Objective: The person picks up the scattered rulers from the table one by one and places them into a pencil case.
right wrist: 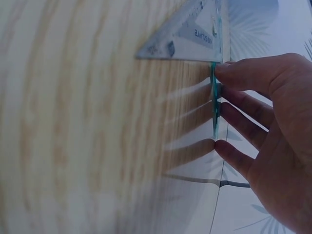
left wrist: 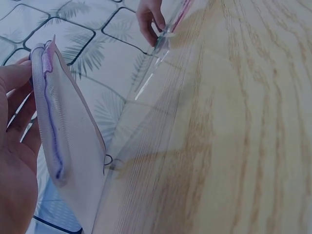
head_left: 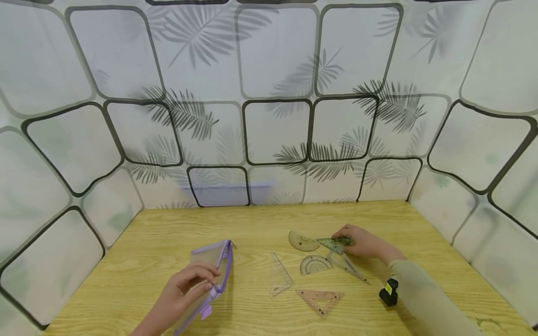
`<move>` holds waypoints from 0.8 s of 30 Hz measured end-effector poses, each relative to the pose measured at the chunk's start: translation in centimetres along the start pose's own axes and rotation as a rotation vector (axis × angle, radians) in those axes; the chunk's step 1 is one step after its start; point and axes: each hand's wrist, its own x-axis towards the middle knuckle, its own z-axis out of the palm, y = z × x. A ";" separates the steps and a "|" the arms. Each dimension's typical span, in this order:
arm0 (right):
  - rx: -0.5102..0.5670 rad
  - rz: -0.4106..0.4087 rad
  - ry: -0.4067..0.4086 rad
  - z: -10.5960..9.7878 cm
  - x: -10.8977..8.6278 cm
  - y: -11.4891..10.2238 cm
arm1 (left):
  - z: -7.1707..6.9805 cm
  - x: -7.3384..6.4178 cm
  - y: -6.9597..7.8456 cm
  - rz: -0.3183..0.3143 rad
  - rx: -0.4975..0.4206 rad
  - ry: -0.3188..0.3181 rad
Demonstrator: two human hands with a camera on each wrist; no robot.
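Observation:
My left hand grips a zippered pouch with purple edging, thumb on one side and fingers on the other. In the left wrist view the pouch stands upright, tilted, above the wooden table. At the right, my right hand pinches a green see-through set square by its right part. Seen edge-on in the right wrist view, the green piece lies between thumb and fingertips. A clear set square with printed lettering lies beside or partly under it; I cannot tell which.
Left of the right hand lie a yellowish protractor and a clear protractor. Nearer are a clear set square and a pink set square. Patterned cloth walls surround the wooden table at back and sides.

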 end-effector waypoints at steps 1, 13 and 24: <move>0.002 -0.001 0.000 0.0 0.0 0.0 | 0.0 0.0 0.0 -0.017 -0.005 0.002; 0.012 0.010 -0.010 -0.3 -0.3 0.1 | 0.2 0.0 -0.5 0.088 -0.066 0.006; 0.065 0.071 0.004 -0.2 -0.7 0.5 | 0.4 0.1 -0.7 0.107 -0.104 0.010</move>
